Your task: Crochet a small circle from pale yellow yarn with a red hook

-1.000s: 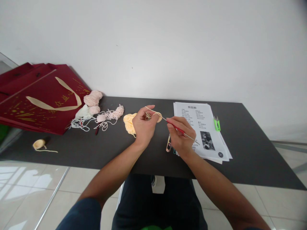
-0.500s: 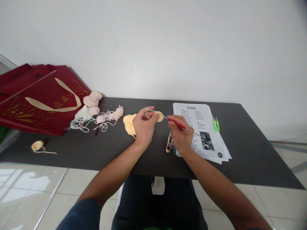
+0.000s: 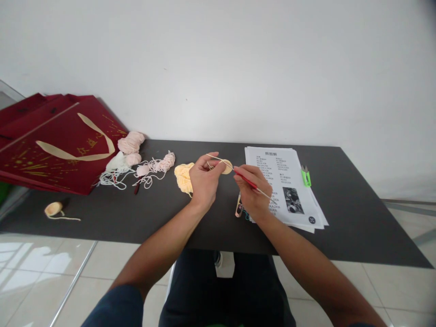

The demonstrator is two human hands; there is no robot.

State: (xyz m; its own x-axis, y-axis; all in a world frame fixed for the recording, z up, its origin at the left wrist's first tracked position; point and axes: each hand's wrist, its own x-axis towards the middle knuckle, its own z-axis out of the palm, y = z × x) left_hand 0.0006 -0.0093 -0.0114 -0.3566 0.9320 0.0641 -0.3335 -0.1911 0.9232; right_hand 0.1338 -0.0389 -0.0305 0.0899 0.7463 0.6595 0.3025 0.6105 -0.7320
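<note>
My left hand (image 3: 205, 180) pinches a small round pale-yellow crochet piece (image 3: 227, 167) between thumb and fingers, with a strand of yarn stretched over its raised index finger. A crochet hook (image 3: 247, 176) with a red grip lies in my right hand (image 3: 256, 193), held like a pen. The hook's tip is at the right edge of the piece; whether it sits inside a stitch is too small to tell. Just left of my left hand, a yellow yarn ball (image 3: 184, 177) rests on the dark table (image 3: 163, 218).
Printed sheets (image 3: 272, 156) lie right of my hands, with green thread snips (image 3: 305, 176) on their edge. Scissors (image 3: 238, 206) lie partly under my right hand. Pink yarn (image 3: 131, 142), white yarn (image 3: 116, 162), red bags (image 3: 57, 141) and a cup-shaped crochet piece (image 3: 53, 209) are leftward.
My right hand and the hook first drew slightly right, away from the piece, then came back left toward it. My left hand keeps its pinch, and more of the round piece shows.
</note>
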